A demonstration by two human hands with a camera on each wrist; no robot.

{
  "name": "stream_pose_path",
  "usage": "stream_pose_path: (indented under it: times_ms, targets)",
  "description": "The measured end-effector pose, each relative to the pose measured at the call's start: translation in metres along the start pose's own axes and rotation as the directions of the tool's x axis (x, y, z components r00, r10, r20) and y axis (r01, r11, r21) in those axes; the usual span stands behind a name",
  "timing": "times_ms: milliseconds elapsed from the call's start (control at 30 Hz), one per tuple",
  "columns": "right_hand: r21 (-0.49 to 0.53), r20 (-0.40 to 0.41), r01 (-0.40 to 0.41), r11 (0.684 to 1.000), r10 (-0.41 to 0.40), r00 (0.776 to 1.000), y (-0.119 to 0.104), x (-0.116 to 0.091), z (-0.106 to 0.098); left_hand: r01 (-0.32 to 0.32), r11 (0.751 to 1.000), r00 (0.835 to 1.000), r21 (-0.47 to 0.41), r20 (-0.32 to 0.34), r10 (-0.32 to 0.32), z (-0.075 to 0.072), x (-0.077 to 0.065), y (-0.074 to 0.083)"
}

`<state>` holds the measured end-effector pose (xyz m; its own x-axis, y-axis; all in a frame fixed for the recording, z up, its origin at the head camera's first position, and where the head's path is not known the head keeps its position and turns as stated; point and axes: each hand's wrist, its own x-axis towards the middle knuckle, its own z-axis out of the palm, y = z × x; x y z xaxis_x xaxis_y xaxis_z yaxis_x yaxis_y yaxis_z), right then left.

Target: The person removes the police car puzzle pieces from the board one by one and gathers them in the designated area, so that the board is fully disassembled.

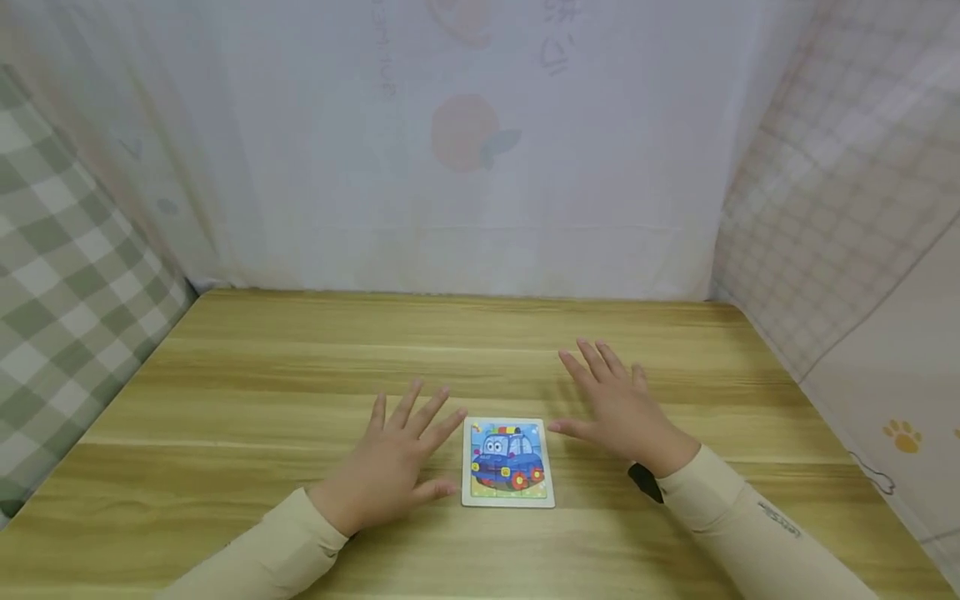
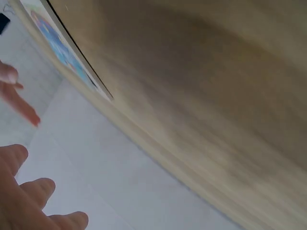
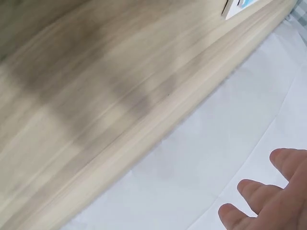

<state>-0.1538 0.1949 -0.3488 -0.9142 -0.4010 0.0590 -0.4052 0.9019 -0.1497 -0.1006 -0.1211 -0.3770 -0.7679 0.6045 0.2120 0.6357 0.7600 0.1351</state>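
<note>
A small square picture puzzle [image 1: 507, 463] of a blue cartoon police car lies flat on the wooden table, framed by a white border. Its pieces appear seated in the frame. My left hand [image 1: 393, 467] is spread just left of it, thumb and index fingertip close to its edge. To its right, my right hand [image 1: 626, 410] is also spread, with the thumb near the puzzle's upper right corner. Neither hand holds anything. In the left wrist view the puzzle [image 2: 62, 45] shows at the upper left; the right wrist view catches only a corner of it [image 3: 235, 7].
The wood-grain table [image 1: 337, 350] reaches back to a pale hanging cloth [image 1: 322, 183] with a faint orange print. Green checked cloth [image 1: 67, 300] borders the left side, and a pale gridded cloth [image 1: 832, 192] borders the right.
</note>
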Motion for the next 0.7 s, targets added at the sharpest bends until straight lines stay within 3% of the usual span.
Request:
stream_pose_path:
  times_ms: [167,333,467,700]
  targets:
    - [0.011,-0.009,0.052,0.999,-0.052,0.999,-0.009,0.009,0.007,-0.06,0.998,0.994,-0.033,0.088,0.062,0.003,-0.001,0.016]
    - [0.028,-0.016,0.097,0.995,-0.097,0.995,-0.015,0.016,0.012,-0.122,0.992,0.979,-0.01,0.162,0.122,0.005,-0.006,0.029]
    - [0.063,-0.022,0.123,0.99,-0.122,0.992,-0.02,0.02,0.014,-0.188,0.982,0.971,0.033,0.154,0.181,0.006,-0.009,0.036]
    - [0.115,-0.002,0.156,0.981,-0.157,0.988,-0.03,0.026,0.02,-0.241,0.967,0.958,0.078,0.176,0.225,0.008,-0.016,0.044]
